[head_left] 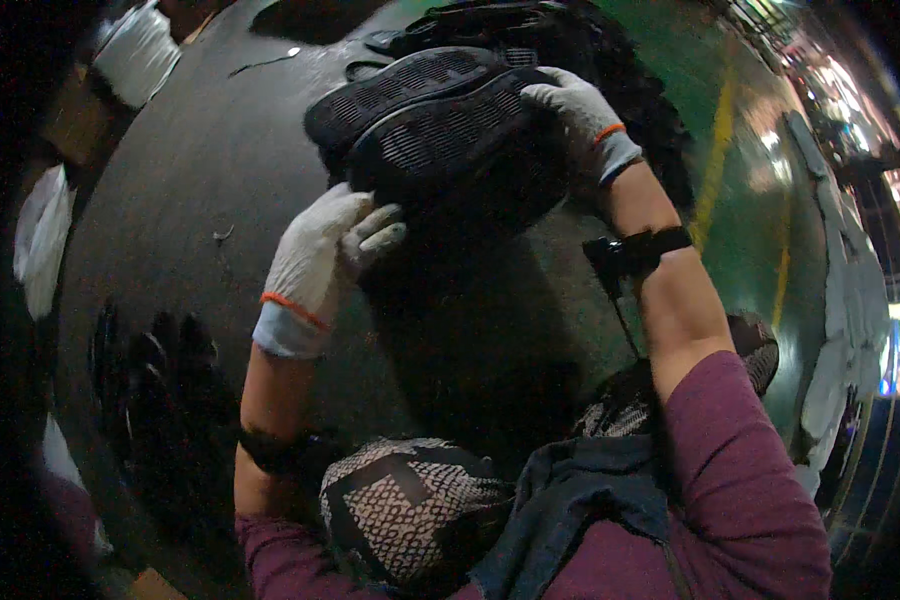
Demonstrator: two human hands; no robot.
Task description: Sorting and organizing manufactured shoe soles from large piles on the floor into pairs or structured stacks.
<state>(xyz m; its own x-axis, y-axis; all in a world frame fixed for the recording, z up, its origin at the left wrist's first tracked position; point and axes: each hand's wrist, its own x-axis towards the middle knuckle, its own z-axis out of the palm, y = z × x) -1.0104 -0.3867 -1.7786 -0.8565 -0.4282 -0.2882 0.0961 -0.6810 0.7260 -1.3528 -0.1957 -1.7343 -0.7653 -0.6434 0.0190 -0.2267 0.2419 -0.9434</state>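
Two black shoes [440,130] are held together, soles up, showing a ribbed tread. My left hand [320,250], in a white knit glove with an orange cuff line, grips the near end of the pair. On the far right end of the shoes, my right hand [580,120], gloved the same way, clasps the sole. Both forearms wear black wrist straps and maroon sleeves.
A dark grey floor [190,180] lies under the shoes, with a green floor and yellow line [715,150] to the right. More dark footwear [530,30] is piled behind. Patterned fabric [410,500] covers my knees. White sacks [135,50] stand at upper left.
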